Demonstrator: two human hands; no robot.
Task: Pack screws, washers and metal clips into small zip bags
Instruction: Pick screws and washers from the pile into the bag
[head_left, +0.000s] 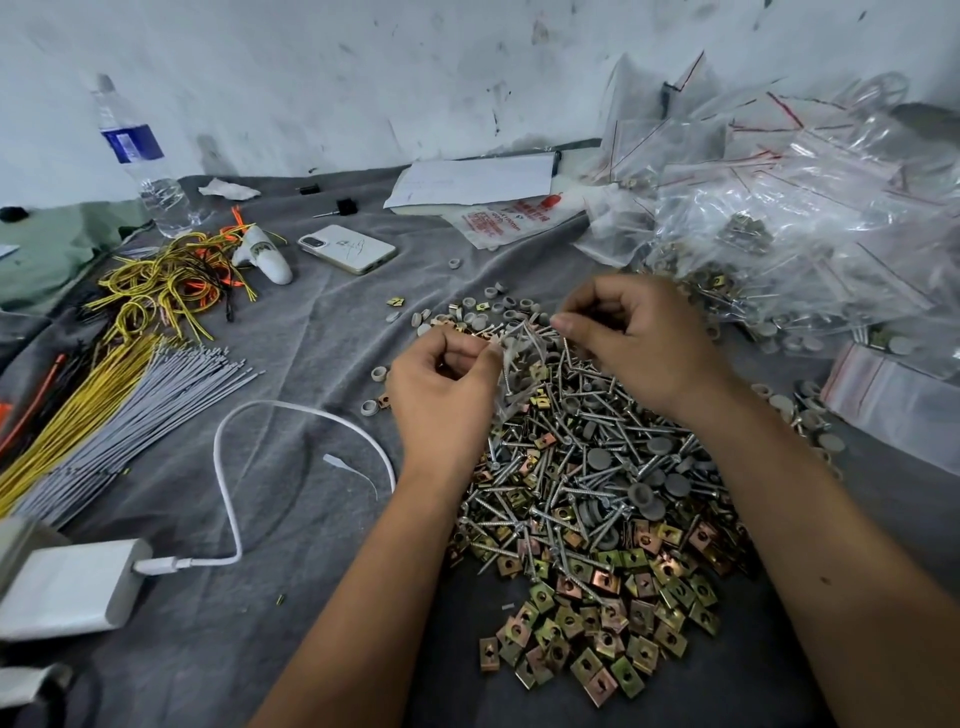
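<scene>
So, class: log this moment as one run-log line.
left hand: pinches zip bag | right hand: pinches bag's other edge | bag: holds screws, above screw pile

A grey cloth (291, 597) covers the table below a scuffed white wall (363, 78). A clear water bottle (140, 156) with a blue label stands at the far left, near a tangle of yellow and orange cords (171, 286). A white smartphone (347, 248) lies face down just beside them. Bundled grey and yellow ties (119, 410) fan out at the left edge. A white power bank (67, 587) sits in the near corner, its white cable (270, 431) looping across the cloth. Papers (478, 182) lie at the back by the wall.
</scene>
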